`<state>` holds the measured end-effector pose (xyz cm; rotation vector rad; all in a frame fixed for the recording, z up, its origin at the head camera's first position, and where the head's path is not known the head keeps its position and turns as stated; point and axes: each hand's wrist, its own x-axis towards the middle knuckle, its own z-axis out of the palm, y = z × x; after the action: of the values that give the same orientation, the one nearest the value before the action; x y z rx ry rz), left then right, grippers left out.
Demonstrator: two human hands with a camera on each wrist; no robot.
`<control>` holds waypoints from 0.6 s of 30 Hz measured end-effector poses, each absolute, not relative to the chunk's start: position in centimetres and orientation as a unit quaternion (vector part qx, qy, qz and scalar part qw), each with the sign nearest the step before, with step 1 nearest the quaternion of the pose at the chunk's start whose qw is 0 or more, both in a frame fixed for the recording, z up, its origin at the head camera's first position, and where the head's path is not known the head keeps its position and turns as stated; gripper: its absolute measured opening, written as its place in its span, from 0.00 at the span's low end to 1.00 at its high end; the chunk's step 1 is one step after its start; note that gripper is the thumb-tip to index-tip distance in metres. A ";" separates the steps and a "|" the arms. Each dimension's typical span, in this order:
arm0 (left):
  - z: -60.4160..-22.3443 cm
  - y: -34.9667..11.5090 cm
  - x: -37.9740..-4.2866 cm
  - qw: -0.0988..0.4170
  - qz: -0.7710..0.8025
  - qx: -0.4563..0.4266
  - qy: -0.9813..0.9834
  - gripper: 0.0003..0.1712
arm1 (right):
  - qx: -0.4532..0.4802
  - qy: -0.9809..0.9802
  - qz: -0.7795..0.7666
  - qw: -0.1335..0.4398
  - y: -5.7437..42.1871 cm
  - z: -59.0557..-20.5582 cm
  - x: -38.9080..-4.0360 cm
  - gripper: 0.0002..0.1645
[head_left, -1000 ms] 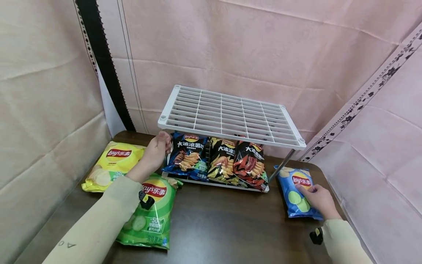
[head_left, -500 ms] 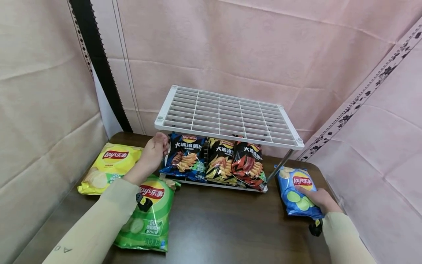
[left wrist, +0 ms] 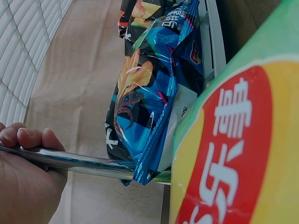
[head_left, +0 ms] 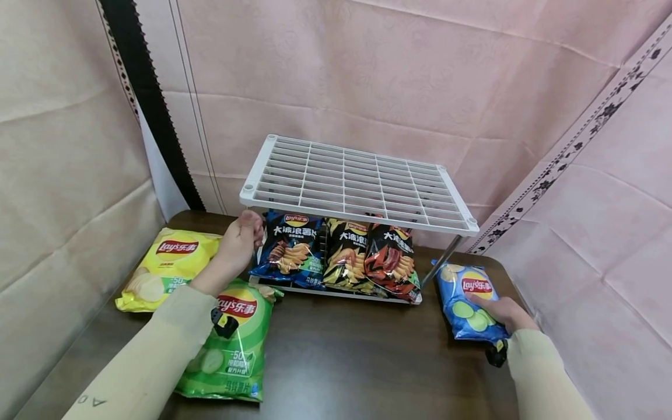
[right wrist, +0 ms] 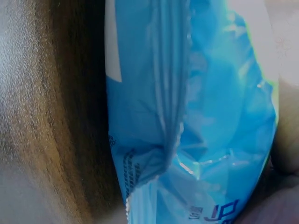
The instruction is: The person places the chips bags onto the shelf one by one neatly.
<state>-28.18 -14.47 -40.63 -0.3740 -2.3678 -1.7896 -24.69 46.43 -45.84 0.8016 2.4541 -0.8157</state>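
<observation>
My left hand (head_left: pixel 242 236) grips the chrome post (left wrist: pixel 88 162) at the left front corner of a white two-tier rack (head_left: pixel 357 181), its fingers curled round the metal in the left wrist view. At the far right, my right hand (head_left: pixel 506 312) holds a blue bag of chips (head_left: pixel 464 294), thumb across its front. That bag (right wrist: pixel 210 116) fills most of the right wrist view, where the fingers are largely hidden. On the rack's lower shelf stand a dark blue chip bag (head_left: pixel 291 251), a yellow-and-black one (head_left: pixel 349 256) and a red-and-black one (head_left: pixel 391 262).
A green chip bag (head_left: pixel 236 350) lies on the brown table (head_left: pixel 362 356) under my left forearm. Behind it, a yellow chip bag (head_left: pixel 168 262) lies near the left edge. Pink cloth (head_left: pixel 341 76) hangs close behind the rack and at both sides.
My right wrist has risen and moved slightly forward, and the near end of the blue bag has come up a little. My left hand stays on the post. The head view has shifted slightly.
</observation>
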 end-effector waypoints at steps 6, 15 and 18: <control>-40.6 -14.3 -28.1 0.083 -0.590 -0.117 -0.795 0.34 | 0.288 0.883 -0.304 0.210 46.4 -45.7 -24.5 0.73; -40.4 -14.6 -28.2 0.082 -0.588 -0.119 -0.796 0.35 | 0.299 0.881 -0.315 0.189 45.7 -45.6 -24.3 0.73; -40.4 -14.6 -28.1 0.076 -0.587 -0.113 -0.798 0.35 | 0.300 0.888 -0.306 0.169 45.4 -45.6 -24.0 0.74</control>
<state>-28.07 -14.56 -40.43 -0.3383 -2.3925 -1.7587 -24.04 45.39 -45.61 0.8518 2.5226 -0.8699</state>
